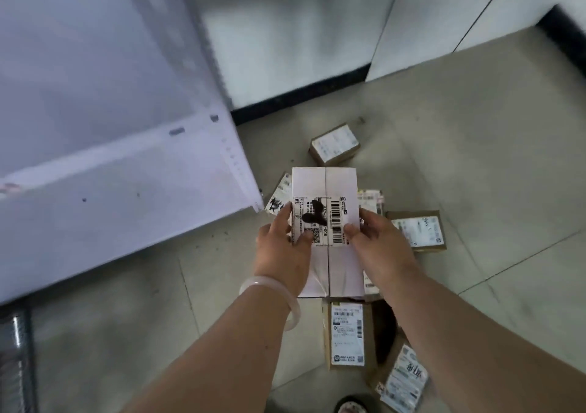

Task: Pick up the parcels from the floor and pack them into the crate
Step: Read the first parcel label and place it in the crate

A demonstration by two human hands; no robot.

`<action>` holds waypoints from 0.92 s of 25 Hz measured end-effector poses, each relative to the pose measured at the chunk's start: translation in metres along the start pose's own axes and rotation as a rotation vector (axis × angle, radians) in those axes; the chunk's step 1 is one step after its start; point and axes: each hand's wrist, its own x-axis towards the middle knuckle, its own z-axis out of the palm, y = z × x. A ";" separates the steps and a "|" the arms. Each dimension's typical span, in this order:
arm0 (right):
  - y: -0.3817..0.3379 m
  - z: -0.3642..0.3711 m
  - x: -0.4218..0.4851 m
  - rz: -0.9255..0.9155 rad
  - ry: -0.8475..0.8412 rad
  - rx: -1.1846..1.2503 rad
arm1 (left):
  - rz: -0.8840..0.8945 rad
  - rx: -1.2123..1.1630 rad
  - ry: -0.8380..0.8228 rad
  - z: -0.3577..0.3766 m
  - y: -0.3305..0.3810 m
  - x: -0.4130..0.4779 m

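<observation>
Gripping a white parcel [326, 187] from both sides, the left hand [279, 251] and right hand [380, 241] curl their fingers round its long edges, thumbs pressed on the top face. The head view shows it as a long, flat-topped box with a taped seam running down its middle. A printed label [320, 219] sits between the two thumbs, carrying a barcode and a square code, with a black marker scrawl across it. A pale bracelet [272, 295] circles the left wrist.

Beyond the grip a small brown parcel [334, 144] lies on the tiled floor [475, 159]; just right of the grip lies a second brown parcel [417, 228] — both labelled. Under the forearms, nearer the person, a long brown parcel [347, 333] and a tilted parcel [402, 377] lie close together. Left of the grip stands a white shelf unit [95, 159].
</observation>
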 end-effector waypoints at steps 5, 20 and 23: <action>-0.146 -0.093 -0.083 -0.178 0.099 0.041 | 0.170 -0.093 0.002 -0.071 0.154 -0.079; -0.497 -0.319 -0.433 -0.725 0.393 0.068 | 0.754 -0.171 0.177 -0.292 0.519 -0.410; -0.522 -0.336 -0.492 -0.821 0.408 0.075 | 0.839 -0.181 0.230 -0.319 0.539 -0.463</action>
